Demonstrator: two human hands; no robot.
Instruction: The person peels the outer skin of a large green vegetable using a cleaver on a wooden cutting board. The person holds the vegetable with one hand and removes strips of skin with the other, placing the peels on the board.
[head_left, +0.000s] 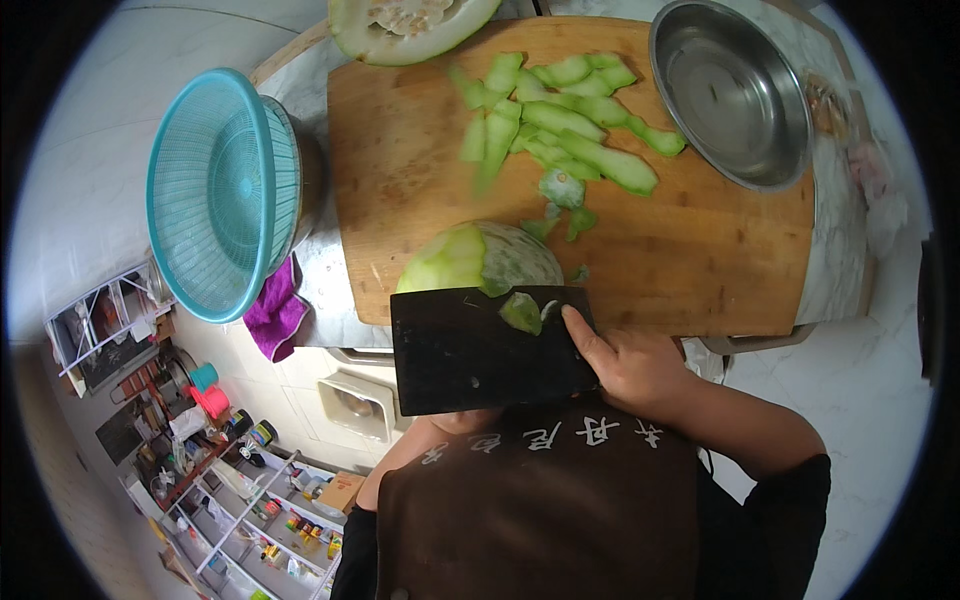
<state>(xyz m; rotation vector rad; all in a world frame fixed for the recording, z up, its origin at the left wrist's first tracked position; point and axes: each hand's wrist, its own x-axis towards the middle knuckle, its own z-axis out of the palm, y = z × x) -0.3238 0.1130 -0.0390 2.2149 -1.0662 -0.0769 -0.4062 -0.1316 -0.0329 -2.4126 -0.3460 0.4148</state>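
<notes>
My right hand (637, 367) grips a wide black cleaver (465, 352), its index finger stretched along the blade. A scrap of green peel (522, 312) clings to the blade. Just beyond the blade's far edge rests a partly peeled winter melon piece (480, 255), pale green on the left and still skinned on the right. Most of my left hand (469, 421) is hidden under the cleaver, so its hold cannot be seen. Long strips of green peel (570, 127) lie in a heap on the wooden cutting board (712, 255), with smaller scraps near the melon.
A cut winter melon half (412, 30) with seeds showing lies at the board's far left edge. A steel basin (731, 97) overlaps the far right corner. At left, a turquoise plastic colander (240, 180) leans beside a purple cloth (276, 311). Loaded shelves (255, 517) stand lower left.
</notes>
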